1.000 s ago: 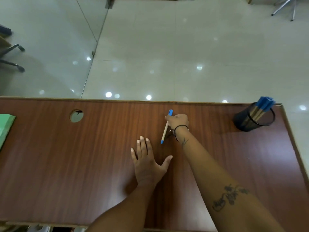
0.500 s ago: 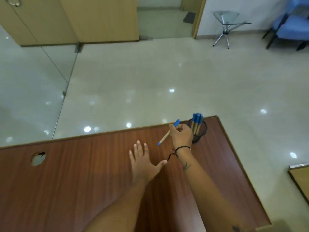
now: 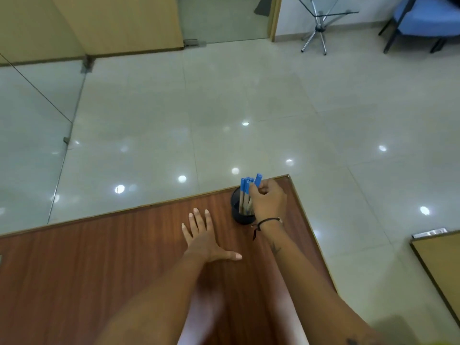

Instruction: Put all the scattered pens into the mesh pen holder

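Note:
A black mesh pen holder (image 3: 237, 212) stands near the far right corner of the brown wooden desk (image 3: 99, 265). Several blue-capped tan pens (image 3: 244, 187) stand upright in it. My right hand (image 3: 268, 200) hovers over the holder, fingers pinched on one more blue-capped pen (image 3: 258, 180) held upright, its lower end hidden behind the hand and inside the holder. My left hand (image 3: 206, 239) lies flat on the desk left of the holder, fingers spread, holding nothing.
The desk's far edge and right edge (image 3: 311, 235) run close to the holder. Beyond lies a glossy tiled floor, with a glass side table (image 3: 321, 21) and a blue chair (image 3: 423, 18) far back. Another desk corner (image 3: 438, 257) shows at right.
My right hand carried the pen from mid-desk rightward to the holder and turned it upright over the opening. The view swung right. My left hand stayed flat.

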